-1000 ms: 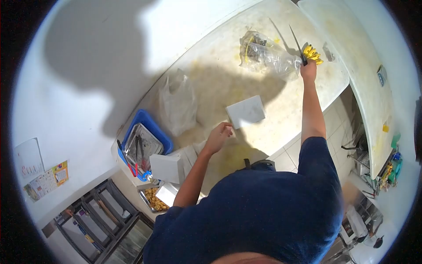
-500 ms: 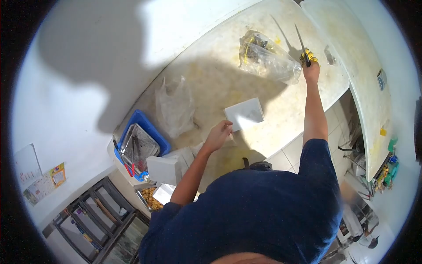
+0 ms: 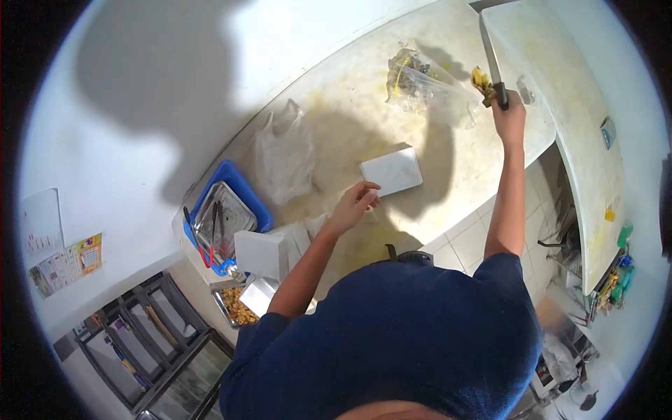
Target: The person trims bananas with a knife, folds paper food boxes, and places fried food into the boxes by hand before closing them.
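Note:
My right hand is at the far right of the table, closed around the black handle of a large knife. The knife's long blade points away from me. Just left of the handle sits a small clump of yellow and brown, peel-like pieces; whether my fingers touch it I cannot tell. Near the table's middle, my left hand has loosely bent fingers with gaps between them, beside the near left corner of a white rectangular block. Nothing shows in that hand.
A clear plastic bag with dark and yellow contents lies left of the knife. A white plastic bag and a blue bin with a tray and tools stand left. White boxes and a metal tray of brown pieces are nearer me.
My right hand has shifted slightly right and nearer me with the knife. The yellow-brown clump now shows left of the handle. My left hand has moved a little right and away from me.

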Demonstrator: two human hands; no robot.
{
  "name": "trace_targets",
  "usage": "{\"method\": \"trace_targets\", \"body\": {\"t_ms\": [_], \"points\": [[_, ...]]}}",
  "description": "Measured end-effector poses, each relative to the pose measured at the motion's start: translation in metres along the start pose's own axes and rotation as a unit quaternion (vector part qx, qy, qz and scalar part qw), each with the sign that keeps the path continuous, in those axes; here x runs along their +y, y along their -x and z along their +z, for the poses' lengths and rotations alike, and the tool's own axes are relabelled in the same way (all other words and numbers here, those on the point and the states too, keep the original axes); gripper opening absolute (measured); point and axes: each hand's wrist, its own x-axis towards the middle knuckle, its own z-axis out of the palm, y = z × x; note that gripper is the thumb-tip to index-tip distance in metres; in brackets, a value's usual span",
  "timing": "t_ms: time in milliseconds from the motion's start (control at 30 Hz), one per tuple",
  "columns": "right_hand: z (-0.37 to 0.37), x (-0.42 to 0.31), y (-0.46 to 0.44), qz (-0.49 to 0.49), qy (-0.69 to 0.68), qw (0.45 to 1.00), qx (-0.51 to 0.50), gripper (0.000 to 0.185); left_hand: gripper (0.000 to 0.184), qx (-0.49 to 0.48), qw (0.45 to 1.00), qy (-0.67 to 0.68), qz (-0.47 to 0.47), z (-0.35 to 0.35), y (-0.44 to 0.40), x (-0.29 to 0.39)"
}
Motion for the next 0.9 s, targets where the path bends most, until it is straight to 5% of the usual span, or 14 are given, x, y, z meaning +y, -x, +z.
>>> {"method": "trace_targets", "body": {"t_ms": [133,267,367,400,500,600,700,733,900], "points": [[-0.017,-0.086,0.049,-0.096,-0.063,0.992,-0.049,0.027,0.048,-0.040,0.972,0.227,-0.046,0.021,-0.005,0.021],[-0.002,-0.142,0.128,-0.111,-0.075,0.974,-0.181,0.035,0.080,0.035,0.855,0.505,-0.113,0.034,-0.018,0.057],[0.028,-0.160,0.194,-0.151,-0.117,0.950,-0.249,0.041,0.102,-0.120,0.780,0.614,-0.015,0.029,-0.031,0.044],[0.030,-0.166,0.210,-0.162,-0.110,0.945,-0.260,0.041,0.110,-0.037,0.827,0.561,-0.005,0.030,-0.032,0.043],[0.025,-0.178,0.226,-0.135,-0.154,0.939,-0.276,0.034,0.105,-0.137,0.819,0.552,0.073,0.021,-0.026,0.016],[0.025,-0.176,0.226,-0.089,-0.278,0.934,-0.206,0.024,0.102,-0.107,0.813,0.567,0.072,0.018,-0.021,0.006],[0.012,-0.159,0.211,0.043,-0.221,0.928,-0.296,0.024,0.099,0.013,0.816,0.576,0.050,0.036,0.000,0.046],[0.005,-0.161,0.204,0.113,-0.222,0.916,-0.315,0.028,0.100,-0.022,0.827,0.557,0.070,0.026,-0.005,0.029],[0.001,-0.144,0.193,0.100,-0.159,0.933,-0.306,0.043,0.107,-0.089,0.838,0.533,0.072,0.022,0.004,0.026]]}}
